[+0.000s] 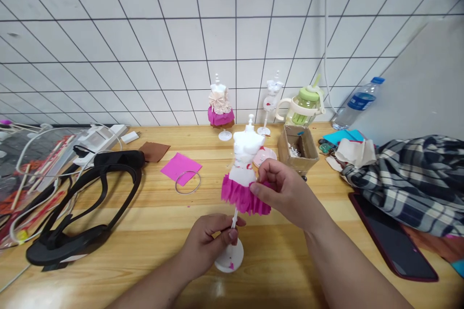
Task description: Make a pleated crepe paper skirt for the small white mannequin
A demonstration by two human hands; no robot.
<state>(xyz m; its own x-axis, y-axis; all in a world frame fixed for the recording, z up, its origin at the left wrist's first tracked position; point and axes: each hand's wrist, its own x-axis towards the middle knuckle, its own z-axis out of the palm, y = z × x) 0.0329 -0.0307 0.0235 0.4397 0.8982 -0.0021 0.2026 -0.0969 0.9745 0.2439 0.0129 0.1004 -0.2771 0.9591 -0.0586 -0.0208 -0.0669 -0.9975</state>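
Head view: a white mannequin (247, 147) stands at frame centre, its stem (234, 218) clamped in the left hand (208, 240), lower centre. The right hand (286, 192), right of centre, pinches the magenta ruffle (237, 196) around the hips. Step, as judged: fitting the ruffle; next move calls for a steady stem, light fingertip pressure.

A small craft workspace, whether in a home or a workshop is unclear: a wooden counter (145, 212) against a white-tiled wall (217, 38) carries miniature dress forms (243, 150), a magenta square (176, 165), a power strip (103, 139) and a smartphone (395, 237).
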